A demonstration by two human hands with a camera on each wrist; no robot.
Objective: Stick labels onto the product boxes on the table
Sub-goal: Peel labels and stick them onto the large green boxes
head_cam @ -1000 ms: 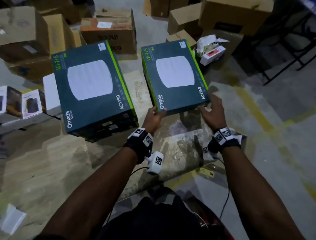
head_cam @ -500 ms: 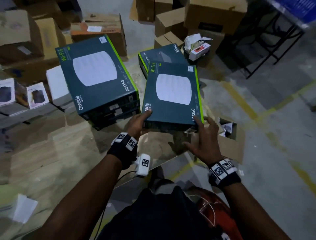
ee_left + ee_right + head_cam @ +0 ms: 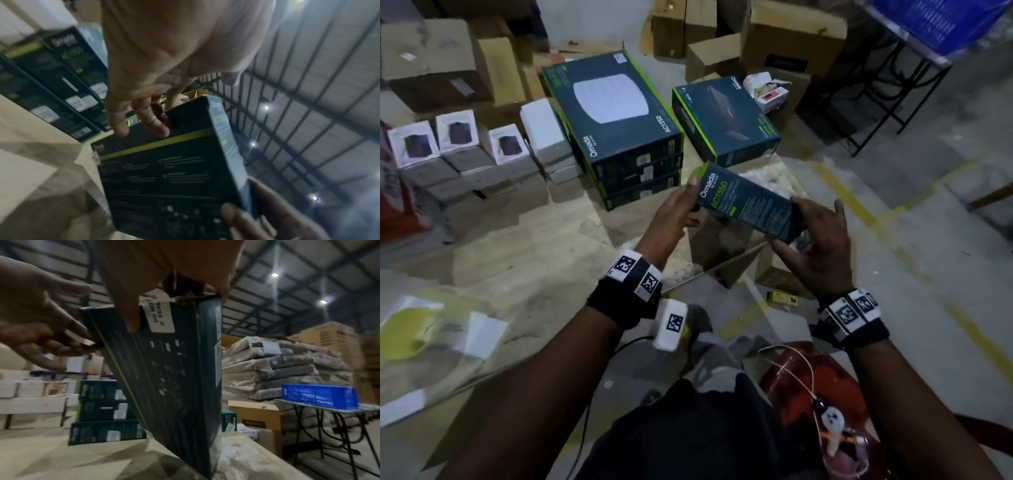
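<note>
Left hand [image 3: 671, 219] and right hand [image 3: 816, 246] grip opposite ends of a dark product box [image 3: 748, 202], tilted on edge above the table [image 3: 524, 260] near its right edge. Behind lie a three-box stack [image 3: 616, 126] and a single flat box [image 3: 722, 120]; bare floor [image 3: 893, 219] lies to the right.

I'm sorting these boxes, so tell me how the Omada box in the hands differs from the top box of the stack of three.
The held box is tipped up on edge between the left hand and right hand; the stack's top box lies flat. The held box shows a narrow printed side; the stack's top box shows its white-disc front. Both are dark teal, green-edged, marked Omada AC1350.
</note>
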